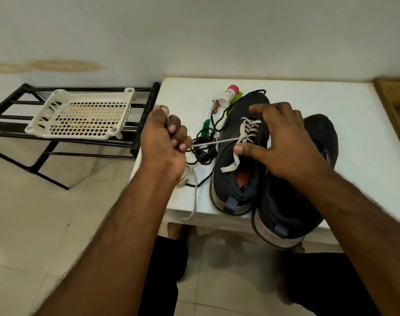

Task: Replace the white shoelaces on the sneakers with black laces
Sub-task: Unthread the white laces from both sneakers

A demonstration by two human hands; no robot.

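Two dark sneakers [240, 156] [308, 179]. One white lace [246, 131] threaded; one loose white lace [192, 190]. One black lace tangle [203, 149]. Two pens [205, 127] [210, 108]. One bottle [228, 94]. One basket [80, 115]. Two hands [164, 142] [283, 142].

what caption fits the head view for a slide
Left hand pulls a white lace taut from a dark sneaker steadied by the right hand, black laces beside it.
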